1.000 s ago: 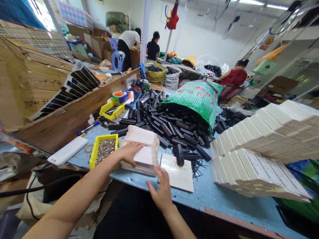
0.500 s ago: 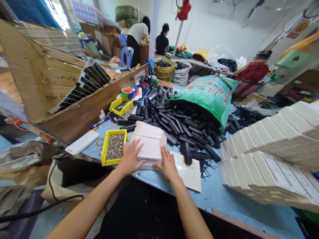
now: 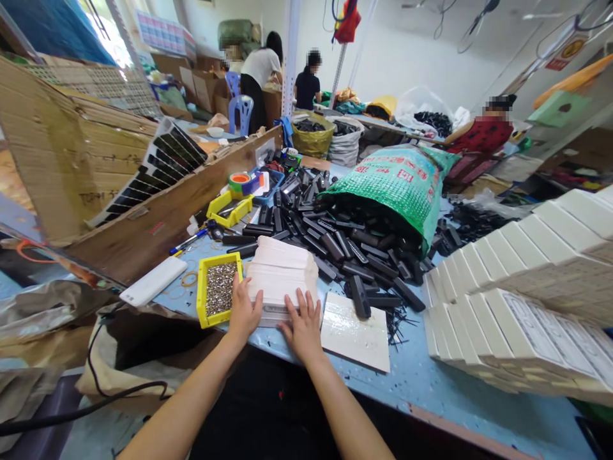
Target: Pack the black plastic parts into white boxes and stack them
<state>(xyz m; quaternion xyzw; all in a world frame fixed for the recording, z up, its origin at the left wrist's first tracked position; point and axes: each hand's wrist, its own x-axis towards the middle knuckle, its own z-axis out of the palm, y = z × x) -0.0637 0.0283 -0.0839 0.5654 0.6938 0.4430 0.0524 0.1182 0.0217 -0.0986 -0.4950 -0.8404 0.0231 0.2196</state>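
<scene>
Grip was wide and spread-fingered, left hand (image 3: 244, 310) and right hand (image 3: 305, 324) both resting on the pale stack (image 3: 282, 271) just right of the yellow tray (image 3: 202, 294), so probably a steadying step, next calling for even pressure tbh.

Matt and papery, the pale stack (image 3: 282, 275) has a rough, ruffled right edge. Just left of it I see a tray (image 3: 202, 297) of smooth yellow plastic with shiny metal bits (image 3: 221, 291) inside; farther left of the stack, the board (image 3: 143, 231) is scuffed brown wood. Right of the stack, the white plate (image 3: 357, 338) has a glossy, wet-looking face. Beyond the stack, the black pieces (image 3: 331, 246) look like hard plastic with a dull sheen, and the green sack (image 3: 393, 198) like shiny woven plastic. Well right of it, the white boxes (image 3: 514, 255) seem smooth, matt card.
</scene>
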